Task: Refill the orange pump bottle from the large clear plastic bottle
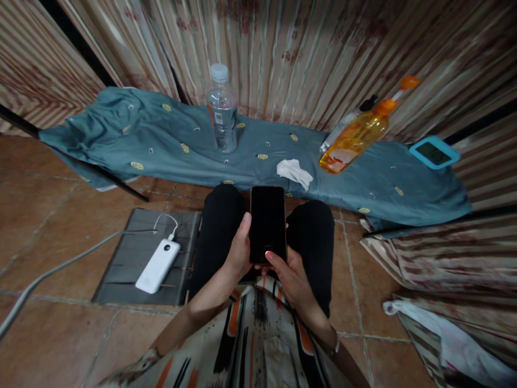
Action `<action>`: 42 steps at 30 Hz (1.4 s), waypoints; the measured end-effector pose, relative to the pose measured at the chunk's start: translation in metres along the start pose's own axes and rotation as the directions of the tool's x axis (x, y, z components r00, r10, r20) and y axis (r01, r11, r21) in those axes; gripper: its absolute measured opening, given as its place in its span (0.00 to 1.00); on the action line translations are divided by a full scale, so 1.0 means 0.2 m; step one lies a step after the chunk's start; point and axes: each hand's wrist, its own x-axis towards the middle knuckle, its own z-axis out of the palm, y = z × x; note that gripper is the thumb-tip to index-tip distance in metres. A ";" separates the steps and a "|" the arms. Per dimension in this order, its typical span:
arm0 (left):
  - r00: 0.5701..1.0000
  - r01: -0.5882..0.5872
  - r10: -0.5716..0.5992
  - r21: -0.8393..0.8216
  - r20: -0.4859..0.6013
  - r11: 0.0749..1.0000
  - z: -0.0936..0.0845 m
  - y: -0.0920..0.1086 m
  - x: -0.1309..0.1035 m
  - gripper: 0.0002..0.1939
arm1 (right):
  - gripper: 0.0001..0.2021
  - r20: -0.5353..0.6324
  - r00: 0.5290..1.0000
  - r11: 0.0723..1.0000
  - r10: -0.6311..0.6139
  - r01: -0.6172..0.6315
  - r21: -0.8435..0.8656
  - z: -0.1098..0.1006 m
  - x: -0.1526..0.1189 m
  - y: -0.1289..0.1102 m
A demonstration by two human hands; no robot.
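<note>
A smartphone [267,223] with a dark screen is held upright between both hands, above my lap. My left hand [241,245] wraps its left edge, the thumb lying along the side. My right hand [288,265] grips the lower right corner, and its thumb rests at the bottom of the screen, where a small glow shows at the thumb tip. The fingers behind the phone are mostly hidden. Beyond the phone, a crumpled white tissue [294,172] lies on a narrow surface covered by a teal cloth [258,141].
On the cloth stand a clear plastic bottle [223,116], an orange pump bottle [355,137] and a blue-framed digital clock [434,152]. A white power bank [158,265] with a cable plugged in lies on a dark mat [117,277] at left. Curtains [278,64] hang behind.
</note>
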 end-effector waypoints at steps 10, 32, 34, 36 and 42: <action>0.998 -0.041 0.040 0.029 0.055 0.999 -0.03 -0.02 0.02 0.39 | 0.16 0.000 1.000 1.000 -0.001 0.001 -0.029 0.00 0.00 0.01; 0.988 -0.066 0.053 -0.081 -0.147 0.995 0.02 -0.04 0.04 0.31 | 0.20 -0.146 0.985 0.992 -0.091 0.076 -0.103 -0.13 0.02 -0.11; 0.986 -0.085 0.071 -0.089 -0.152 0.992 0.03 -0.04 0.03 0.32 | 0.20 -0.108 0.990 0.988 -0.093 0.078 -0.137 -0.13 0.04 -0.13; 0.983 -0.093 0.077 -0.092 -0.166 0.991 0.04 -0.03 0.03 0.32 | 0.19 -0.087 0.991 0.982 -0.100 0.084 -0.168 -0.13 0.04 -0.13; 0.981 -0.058 0.042 -0.080 -0.190 0.995 0.04 -0.03 0.03 0.30 | 0.19 -0.064 0.994 0.972 -0.093 0.077 -0.222 -0.10 0.03 -0.14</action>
